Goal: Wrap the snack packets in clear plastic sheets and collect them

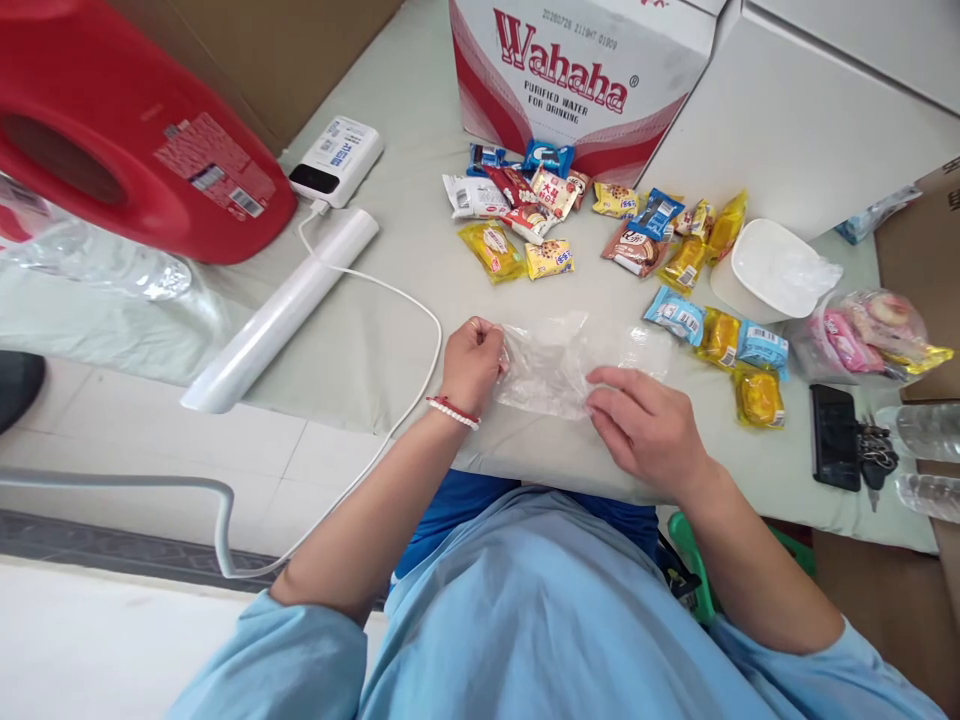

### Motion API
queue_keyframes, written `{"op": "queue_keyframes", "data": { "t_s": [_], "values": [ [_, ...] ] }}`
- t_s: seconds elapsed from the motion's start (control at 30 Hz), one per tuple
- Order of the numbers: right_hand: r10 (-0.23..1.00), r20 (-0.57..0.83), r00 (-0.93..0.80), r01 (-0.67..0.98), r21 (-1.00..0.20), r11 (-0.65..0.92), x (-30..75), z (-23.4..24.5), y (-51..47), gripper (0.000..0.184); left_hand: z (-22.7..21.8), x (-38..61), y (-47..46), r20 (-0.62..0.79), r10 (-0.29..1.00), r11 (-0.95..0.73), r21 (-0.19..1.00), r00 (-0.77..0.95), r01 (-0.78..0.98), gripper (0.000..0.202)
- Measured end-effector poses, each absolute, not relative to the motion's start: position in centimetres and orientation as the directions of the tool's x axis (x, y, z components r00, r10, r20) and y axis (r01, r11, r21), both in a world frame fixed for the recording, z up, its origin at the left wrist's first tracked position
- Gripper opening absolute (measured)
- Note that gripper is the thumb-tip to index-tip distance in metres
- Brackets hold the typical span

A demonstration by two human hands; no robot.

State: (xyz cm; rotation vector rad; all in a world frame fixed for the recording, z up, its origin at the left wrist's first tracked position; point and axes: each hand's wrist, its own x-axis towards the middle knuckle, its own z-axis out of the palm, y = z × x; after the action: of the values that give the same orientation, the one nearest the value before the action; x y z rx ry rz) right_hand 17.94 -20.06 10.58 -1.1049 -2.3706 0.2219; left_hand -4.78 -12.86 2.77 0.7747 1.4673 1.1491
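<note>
A clear plastic bag [541, 370] lies stretched between my two hands, just above the table's front edge. My left hand [472, 357], with a red and white bracelet at the wrist, is closed in a pinch on the bag's left end. At the other side my right hand [646, 425] has its thumb and fingers brought together on the bag's plastic. Beyond the hands lies a group of wrapped snacks [551, 257] in yellow, red, white and blue. More wrapped snacks [676, 314] lie to the right of the bag.
A Wahaha carton [570, 75] stands at the back. On the left are a red jug [217, 190], a power bank [341, 160] with a white cable and a plastic roll [281, 310]. A white tub [776, 265], a phone [834, 440] and bottles [930, 430] are on the right.
</note>
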Motion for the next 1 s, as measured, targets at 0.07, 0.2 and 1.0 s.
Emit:
{"op": "queue_keyframes", "data": {
  "t_s": [0.07,0.2,1.0],
  "values": [
    [0.738,0.400,-0.544,0.681,-0.303,0.667,18.2,10.0,-22.3,0.018,3.0,-5.2,-12.5,-0.345,0.892,0.326,0.938,-0.290,-0.115,0.017],
    [0.758,0.273,-0.593,0.654,-0.385,0.651,18.2,8.0,-25.9,0.016,3.4,-5.9,-12.6,-0.392,0.855,0.343,0.918,-0.339,-0.197,0.013],
    [0.981,-0.049,-0.187,0.348,-0.937,0.019,18.2,4.9,-13.9,0.040,7.2,-3.4,-9.9,-0.022,0.979,-0.186,0.317,0.204,0.930,0.051]
  ]
}}
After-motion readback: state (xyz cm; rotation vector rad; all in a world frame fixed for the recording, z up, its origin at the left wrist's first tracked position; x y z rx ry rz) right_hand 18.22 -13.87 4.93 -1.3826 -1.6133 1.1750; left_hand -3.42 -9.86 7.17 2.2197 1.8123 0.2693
